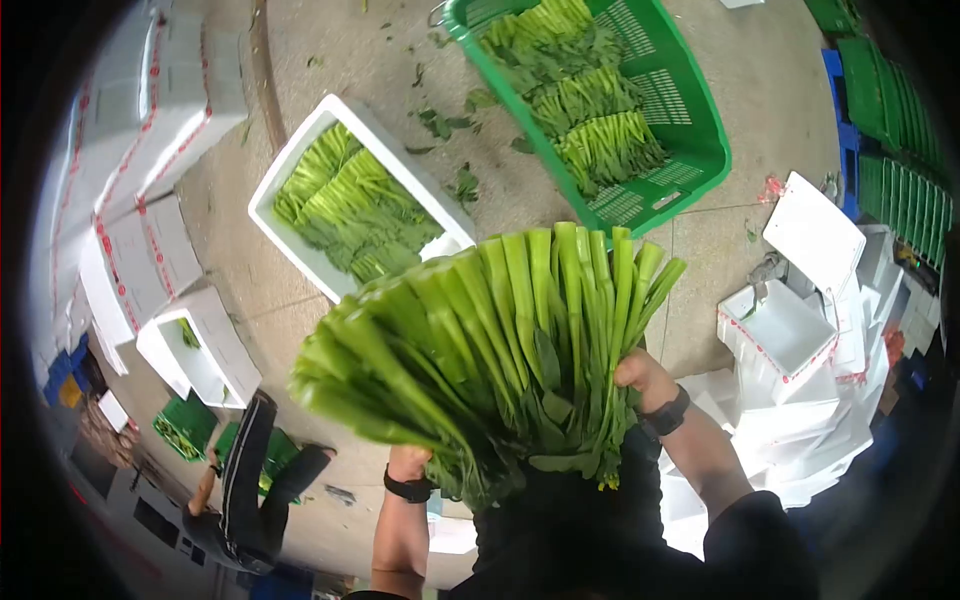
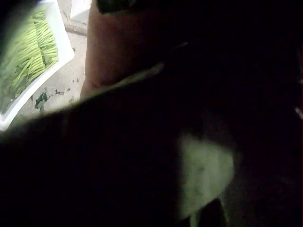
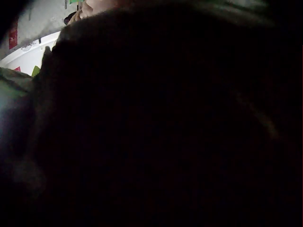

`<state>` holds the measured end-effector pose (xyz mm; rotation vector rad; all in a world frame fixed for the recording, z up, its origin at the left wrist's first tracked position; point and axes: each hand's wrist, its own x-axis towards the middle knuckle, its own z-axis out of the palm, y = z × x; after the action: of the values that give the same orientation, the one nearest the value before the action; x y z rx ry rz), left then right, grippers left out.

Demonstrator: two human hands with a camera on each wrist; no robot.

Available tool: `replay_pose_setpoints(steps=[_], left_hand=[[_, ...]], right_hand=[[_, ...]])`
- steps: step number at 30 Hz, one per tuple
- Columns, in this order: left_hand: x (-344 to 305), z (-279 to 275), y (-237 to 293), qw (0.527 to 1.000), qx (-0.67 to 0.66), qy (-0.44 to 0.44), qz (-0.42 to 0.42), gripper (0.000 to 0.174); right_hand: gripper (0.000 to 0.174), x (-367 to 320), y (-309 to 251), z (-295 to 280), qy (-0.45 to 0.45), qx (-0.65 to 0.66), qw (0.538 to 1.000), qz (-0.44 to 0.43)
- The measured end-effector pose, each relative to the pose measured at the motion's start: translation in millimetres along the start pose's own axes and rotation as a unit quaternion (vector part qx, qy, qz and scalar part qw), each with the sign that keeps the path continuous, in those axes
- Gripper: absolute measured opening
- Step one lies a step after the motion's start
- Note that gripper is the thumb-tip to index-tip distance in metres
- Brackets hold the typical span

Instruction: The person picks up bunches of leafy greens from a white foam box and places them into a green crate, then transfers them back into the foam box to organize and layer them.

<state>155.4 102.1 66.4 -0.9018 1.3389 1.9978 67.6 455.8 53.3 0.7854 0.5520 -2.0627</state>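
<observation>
A large bunch of choy sum (image 1: 500,340) is held up in front of the body, cut stalk ends fanned out away from me and leaves toward me. My right hand (image 1: 643,380) grips its right side, thumb over the outer stalks. At the lower left my left hand (image 1: 408,460) holds the leafy end, its fingers mostly hidden behind the leaves. Both wrist views are almost black, blocked by the greens. Beyond the bunch stands a white foam box (image 1: 262,200) with choy sum laid in rows. A green plastic crate (image 1: 700,110) at the top holds more rows.
Loose leaves (image 1: 440,124) litter the concrete floor between box and crate. Stacked white boxes (image 1: 150,110) line the left, and empty foam boxes (image 1: 778,325) pile up at right. Green crates (image 1: 905,200) stack at far right. Another person (image 1: 250,490) bends at lower left.
</observation>
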Motion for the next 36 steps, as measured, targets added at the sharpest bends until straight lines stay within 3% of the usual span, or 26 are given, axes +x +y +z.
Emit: replay_pose_setpoints(steps=[2,3,7,8,10,11,15,17,22,24,26,29,32,33,34,35,36], left_hand=[[24.1,31.5,-0.8,0.996,-0.05,-0.063,-0.029,0.072],[37.4,68.1,17.9,0.995,-0.073,-0.022,-0.069,0.082],[113.9,159.6,8.7,0.988,-0.111,-0.068,-0.082,0.074],[133.8,179.1,7.7,0.988,-0.085,-0.076,-0.102,0.074],[173.3,236.8,9.4,0.99,-0.104,-0.072,-0.067,0.074],[196.3,256.0,1.0,0.988,-0.119,-0.082,-0.048,0.07],[284.6,326.2,-16.7,0.986,-0.12,-0.061,-0.101,0.066],[325.5,354.2,-21.5,0.99,-0.115,-0.052,-0.069,0.065],[426.7,360.6,-36.1,0.989,-0.113,-0.056,-0.073,0.062],[469.9,349.2,-58.9,0.99,-0.136,-0.002,-0.048,0.059],[512.0,334.8,-81.3,0.987,-0.151,0.032,-0.044,0.056],[557.0,327.1,-95.8,0.974,-0.194,0.113,-0.021,0.052],[597.6,314.2,-112.2,0.977,-0.171,0.123,0.006,0.056],[616.7,306.7,-122.0,0.983,-0.113,0.136,0.04,0.063],[631.9,301.6,-131.9,0.984,-0.054,0.15,0.074,0.071],[637.3,310.1,-123.9,0.966,0.02,0.249,0.068,0.093],[642.7,309.7,-127.4,0.965,0.02,0.252,0.065,0.093]], right_hand=[[0.072,-7.3,-21.3,-14.9,0.042,0.081,0.996,0.021],[0.068,-11.7,-36.1,-23.9,0.055,0.088,0.995,0.01],[0.062,-16.4,-103.0,-104.9,-0.005,0.132,0.991,0.013],[0.062,-19.1,-121.8,-124.4,-0.012,0.133,0.991,0.016],[0.061,-12.3,-177.3,-150.7,0.003,0.104,0.994,0.015],[0.059,-7.9,-203.0,-161.8,0.034,0.075,0.996,-0.026],[0.058,24.0,-303.3,-236.4,-0.006,0.048,0.998,0.032],[0.057,40.1,-342.2,-260.7,0.016,0.037,0.998,0.046],[0.054,112.8,-396.3,-294.6,0.085,-0.031,0.994,0.057],[0.056,157.9,-404.4,-310.4,0.098,-0.047,0.991,0.079],[0.059,196.0,-416.8,-289.5,0.154,-0.199,0.968,0.001],[0.069,271.0,-428.0,-360.5,0.109,-0.235,0.961,0.092],[0.078,315.7,-439.5,-350.8,0.086,-0.294,0.952,0.002],[0.075,335.5,-450.9,-383.6,0.071,-0.315,0.946,0.027],[0.078,341.5,-458.8,-376.7,0.099,-0.313,0.943,0.053],[0.08,363.7,-470.6,-400.0,0.148,-0.419,0.893,0.07],[0.083,383.7,-478.9,-423.0,0.193,-0.519,0.829,0.082]])
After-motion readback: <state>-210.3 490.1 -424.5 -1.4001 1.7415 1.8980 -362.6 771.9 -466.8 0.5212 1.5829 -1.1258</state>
